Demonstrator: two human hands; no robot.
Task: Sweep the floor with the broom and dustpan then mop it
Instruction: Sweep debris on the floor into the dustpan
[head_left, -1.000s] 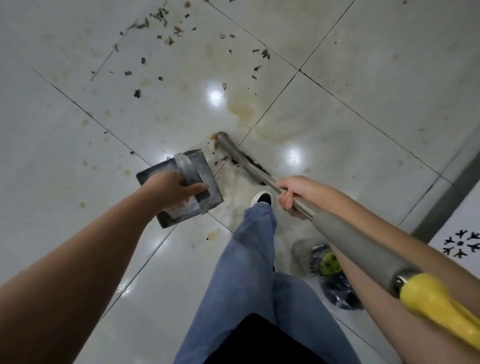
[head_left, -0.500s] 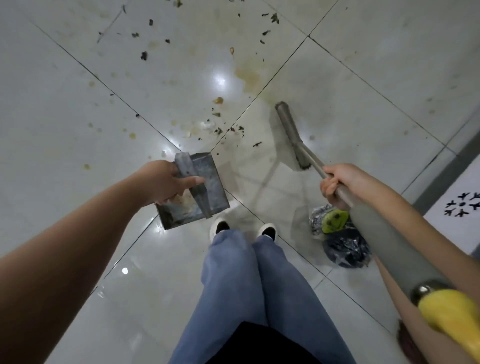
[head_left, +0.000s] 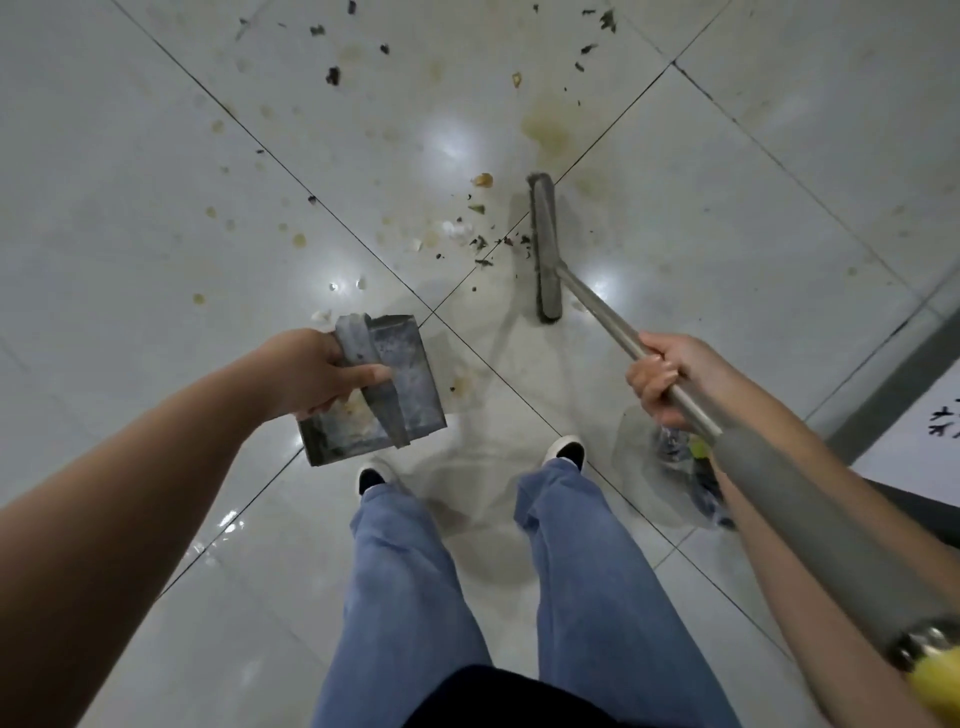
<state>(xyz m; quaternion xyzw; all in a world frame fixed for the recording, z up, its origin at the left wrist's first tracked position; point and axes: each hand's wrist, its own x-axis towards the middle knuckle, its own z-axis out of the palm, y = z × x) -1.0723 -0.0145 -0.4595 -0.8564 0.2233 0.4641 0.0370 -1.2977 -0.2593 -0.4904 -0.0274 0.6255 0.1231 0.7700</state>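
Metal dustpan (head_left: 395, 384) in left grip (head_left: 317, 371), broom (head_left: 545, 249) clutched by right grip (head_left: 662, 374), bare tile between.

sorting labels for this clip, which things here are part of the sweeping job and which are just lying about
Part of the job:
broom, gripped by the right hand
dustpan, held by the left hand
debris on the floor tiles

Just lying about:
bag of rubbish, beside the right foot
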